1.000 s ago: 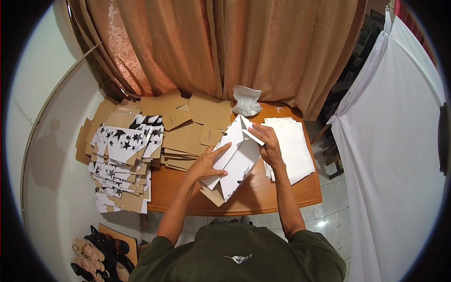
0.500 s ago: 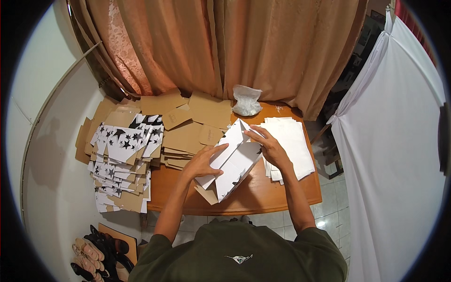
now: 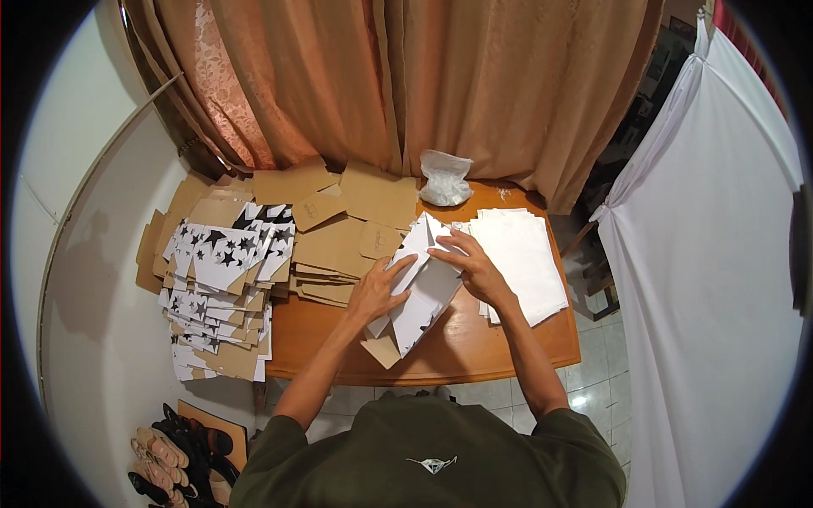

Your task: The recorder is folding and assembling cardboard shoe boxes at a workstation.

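Above the middle of the table I hold a cardboard box [image 3: 425, 298], partly folded, with white faces, black stars and a brown flap at its near end. It lies tilted, its far end pointing away from me. My left hand [image 3: 378, 290] grips its left wall, thumb on the white face and fingers spread along the edge. At the far right corner my right hand [image 3: 471, 269] grasps the other wall, fingers curled over the top edge. Part of the box is hidden beneath both hands.
Star-printed flat cardboard pieces [image 3: 222, 256] are piled on the left. Brown cardboard sheets [image 3: 329, 247] lie behind my left hand. A stack of white sheets [image 3: 521, 262] sits at the right of the wooden table [image 3: 461, 360], with a clear plastic bag [image 3: 445, 182] at the back.
The box has turned slightly and looks narrower, its side walls closer together. My left hand has shifted right and my right hand a little left and nearer.
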